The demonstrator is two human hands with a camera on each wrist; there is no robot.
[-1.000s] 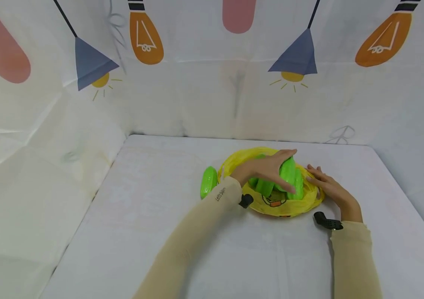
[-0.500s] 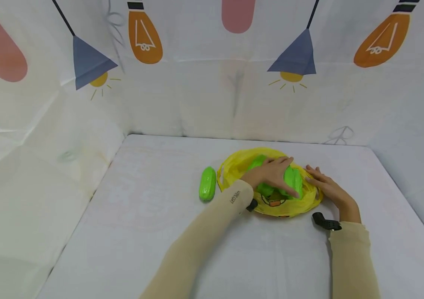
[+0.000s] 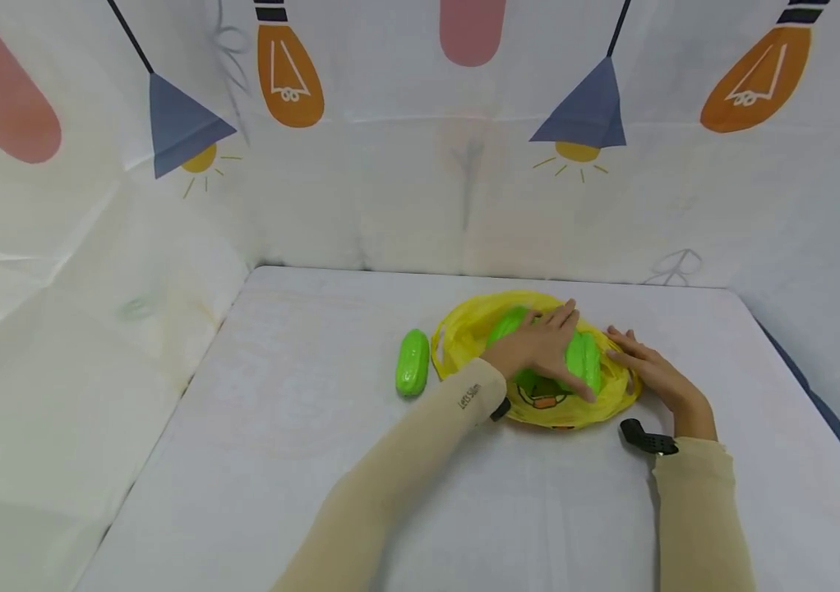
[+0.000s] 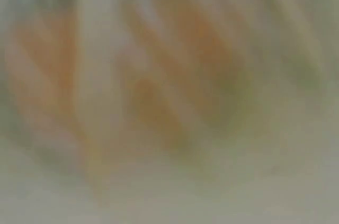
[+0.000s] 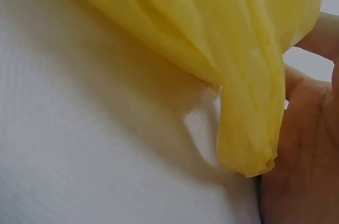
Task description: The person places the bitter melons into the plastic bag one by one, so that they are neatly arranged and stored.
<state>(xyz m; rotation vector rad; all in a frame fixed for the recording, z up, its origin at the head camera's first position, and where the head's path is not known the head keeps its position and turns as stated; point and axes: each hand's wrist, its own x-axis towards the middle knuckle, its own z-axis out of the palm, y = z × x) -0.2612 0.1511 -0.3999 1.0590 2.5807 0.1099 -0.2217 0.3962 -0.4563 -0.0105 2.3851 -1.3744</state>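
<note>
A yellow plastic bag (image 3: 475,314) lies on the table with its mouth spread wide. Several shiny bright-green, rounded oblong objects (image 3: 584,362) are inside it; their exact kind is unclear. Over these rests my left hand (image 3: 538,344), its fingers and thumb spread out. My right hand (image 3: 653,374) touches the right side of the bag with extended fingers. In the right wrist view a bag handle (image 5: 249,123) hangs beside the palm (image 5: 307,144). Another green oblong object (image 3: 412,363) lies just left of the bag. The left wrist view is too blurred to read.
The white-covered table (image 3: 302,427) ends at a back wall of cloth (image 3: 405,197) printed with lamps and bulbs. Cloth also hangs along the left and right sides. A black wrist device (image 3: 645,438) is worn on the right wrist.
My left hand has moved slightly right and come down onto the green objects in the bag, then stayed nearly still. The right hand has hardly moved.
</note>
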